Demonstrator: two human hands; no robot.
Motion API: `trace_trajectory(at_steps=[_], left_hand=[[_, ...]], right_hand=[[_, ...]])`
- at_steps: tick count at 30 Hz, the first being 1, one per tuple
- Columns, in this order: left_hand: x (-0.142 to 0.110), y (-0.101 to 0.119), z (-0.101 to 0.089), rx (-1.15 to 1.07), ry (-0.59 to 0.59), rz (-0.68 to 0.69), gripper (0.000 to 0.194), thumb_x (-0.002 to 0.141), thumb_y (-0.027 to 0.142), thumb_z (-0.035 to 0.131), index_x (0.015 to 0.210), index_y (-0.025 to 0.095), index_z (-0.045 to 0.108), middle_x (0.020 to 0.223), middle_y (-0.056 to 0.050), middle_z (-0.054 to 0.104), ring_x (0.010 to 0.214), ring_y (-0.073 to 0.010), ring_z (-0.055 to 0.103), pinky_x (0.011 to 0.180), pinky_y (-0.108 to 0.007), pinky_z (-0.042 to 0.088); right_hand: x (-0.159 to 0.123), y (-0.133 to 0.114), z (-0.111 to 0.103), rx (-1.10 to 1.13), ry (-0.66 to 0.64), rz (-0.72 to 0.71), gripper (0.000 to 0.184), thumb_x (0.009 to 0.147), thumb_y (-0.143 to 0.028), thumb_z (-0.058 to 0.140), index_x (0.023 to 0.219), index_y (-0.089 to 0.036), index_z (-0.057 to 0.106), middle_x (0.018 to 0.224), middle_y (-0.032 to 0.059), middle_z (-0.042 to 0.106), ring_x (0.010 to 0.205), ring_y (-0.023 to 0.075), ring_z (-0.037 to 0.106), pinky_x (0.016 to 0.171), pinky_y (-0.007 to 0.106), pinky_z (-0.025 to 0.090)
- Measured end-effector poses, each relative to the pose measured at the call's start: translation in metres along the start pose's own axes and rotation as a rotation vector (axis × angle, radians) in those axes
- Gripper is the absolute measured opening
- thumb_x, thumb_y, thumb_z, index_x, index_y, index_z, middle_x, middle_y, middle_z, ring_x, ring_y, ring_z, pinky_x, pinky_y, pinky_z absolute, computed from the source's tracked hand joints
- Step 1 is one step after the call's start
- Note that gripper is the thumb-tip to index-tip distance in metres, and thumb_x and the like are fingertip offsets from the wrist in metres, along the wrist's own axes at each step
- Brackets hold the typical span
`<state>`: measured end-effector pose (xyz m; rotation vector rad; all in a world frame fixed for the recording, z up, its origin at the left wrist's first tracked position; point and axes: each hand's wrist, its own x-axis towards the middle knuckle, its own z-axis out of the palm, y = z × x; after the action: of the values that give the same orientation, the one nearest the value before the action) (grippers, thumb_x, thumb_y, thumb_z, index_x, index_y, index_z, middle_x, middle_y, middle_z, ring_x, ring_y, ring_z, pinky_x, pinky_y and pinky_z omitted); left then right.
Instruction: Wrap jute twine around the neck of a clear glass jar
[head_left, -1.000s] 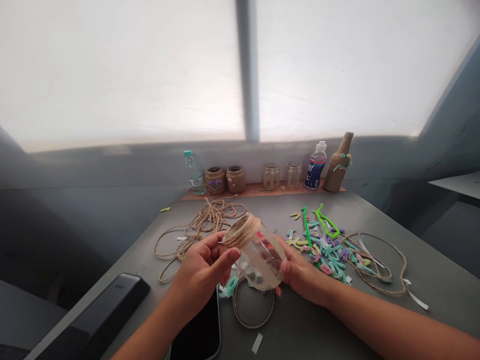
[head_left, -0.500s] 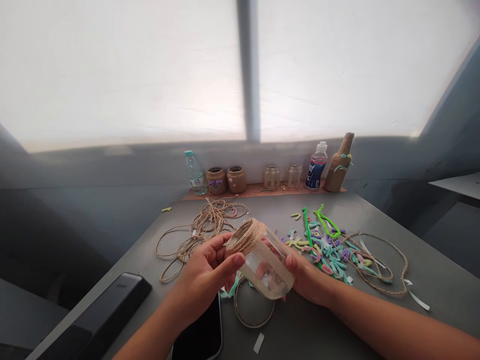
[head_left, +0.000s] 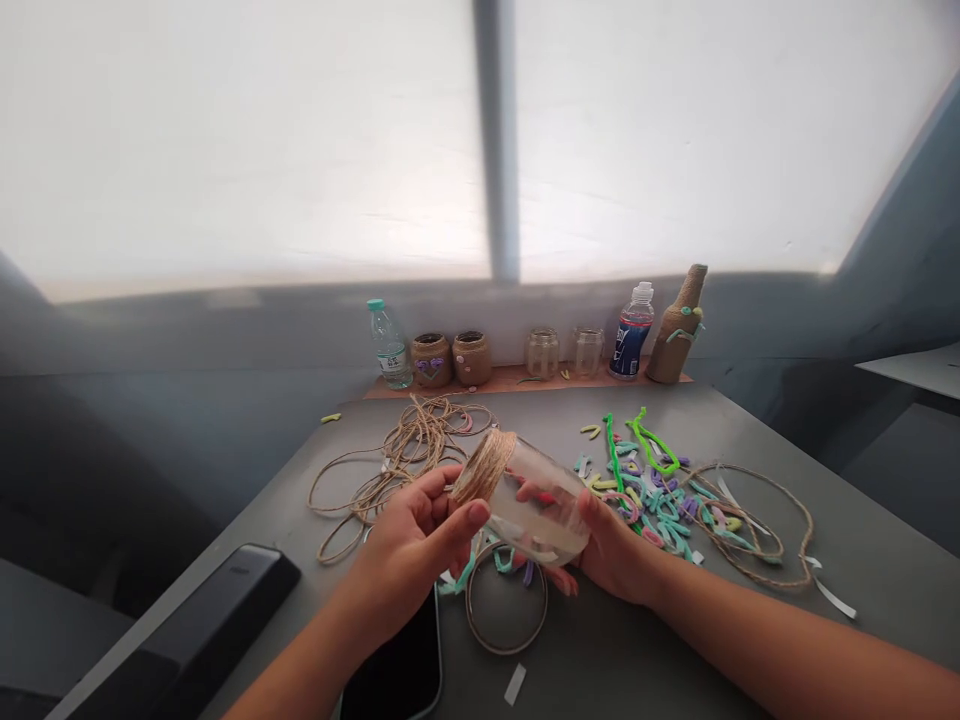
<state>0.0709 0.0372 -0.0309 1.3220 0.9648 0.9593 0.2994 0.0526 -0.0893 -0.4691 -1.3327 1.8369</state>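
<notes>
A clear glass jar [head_left: 538, 505] lies tilted between my hands above the table, its neck wrapped in several turns of brown twine [head_left: 486, 468]. Closed at the wrapped mouth, my left hand [head_left: 420, 535] has its thumb near the edge of the twine; what its fingertips pinch is partly hidden. My right hand [head_left: 615, 545] grips the base end, with fingers showing behind the glass. Below the jar lies a ring of twine [head_left: 508, 652] on the table. To the left is a loose tangle of twine [head_left: 424, 440].
Colourful pipe-cleaner pieces [head_left: 667, 500] and a twine loop [head_left: 806, 540] lie right. A phone [head_left: 397, 660] and a black device [head_left: 202, 620] are near my left forearm. Along the back stand twine-wrapped jars [head_left: 471, 360], glass jars [head_left: 543, 353], a water bottle [head_left: 390, 350] and a wrapped bottle [head_left: 675, 335].
The jar has turned and tipped closer to level, its base rising slightly. My right hand's fingers have shifted around the base; my left hand stays at the wrapped neck.
</notes>
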Motion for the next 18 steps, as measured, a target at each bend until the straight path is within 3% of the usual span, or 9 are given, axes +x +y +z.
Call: trace_trajectory(at_steps=[3, 9, 15, 18], left_hand=[[-0.0015, 0.0007, 0.0011, 0.001, -0.026, 0.012, 0.061, 0.08, 0.058, 0.077, 0.118, 0.014, 0.058, 0.058, 0.007, 0.053, 0.05, -0.0079, 0.043, 0.049, -0.018, 0.037], [-0.0052, 0.004, 0.0021, 0.046, -0.016, 0.027, 0.063, 0.079, 0.063, 0.076, 0.114, 0.014, 0.059, 0.054, 0.008, 0.052, 0.05, -0.0085, 0.043, 0.048, -0.017, 0.034], [-0.003, 0.0053, 0.0004, 0.006, -0.006, 0.034, 0.067, 0.078, 0.066, 0.074, 0.116, 0.014, 0.058, 0.053, 0.008, 0.052, 0.048, -0.0082, 0.039, 0.048, -0.018, 0.033], [-0.0013, 0.0048, 0.0004, 0.009, -0.016, 0.024, 0.064, 0.08, 0.066, 0.072, 0.113, 0.013, 0.059, 0.053, 0.007, 0.052, 0.049, -0.0084, 0.04, 0.048, -0.018, 0.032]], right_hand=[[-0.0009, 0.0012, -0.0031, 0.002, -0.036, 0.031, 0.083, 0.079, -0.089, 0.047, 0.12, -0.018, 0.051, 0.085, 0.014, 0.077, 0.039, 0.0101, 0.055, 0.039, 0.02, 0.043], [-0.0059, 0.0002, -0.0035, -0.032, -0.029, -0.011, 0.089, 0.08, -0.09, 0.04, 0.125, -0.015, 0.055, 0.065, 0.0002, 0.065, 0.036, 0.0047, 0.041, 0.035, 0.014, 0.027], [-0.005, -0.0043, 0.0001, -0.062, -0.104, -0.018, 0.09, 0.069, -0.078, 0.074, 0.131, -0.017, 0.05, 0.076, 0.0022, 0.068, 0.046, 0.0079, 0.052, 0.042, 0.016, 0.039], [-0.0046, -0.0022, -0.0016, -0.066, -0.095, -0.027, 0.083, 0.076, -0.079, 0.067, 0.13, -0.018, 0.051, 0.072, 0.0022, 0.069, 0.044, 0.008, 0.052, 0.041, 0.016, 0.039]])
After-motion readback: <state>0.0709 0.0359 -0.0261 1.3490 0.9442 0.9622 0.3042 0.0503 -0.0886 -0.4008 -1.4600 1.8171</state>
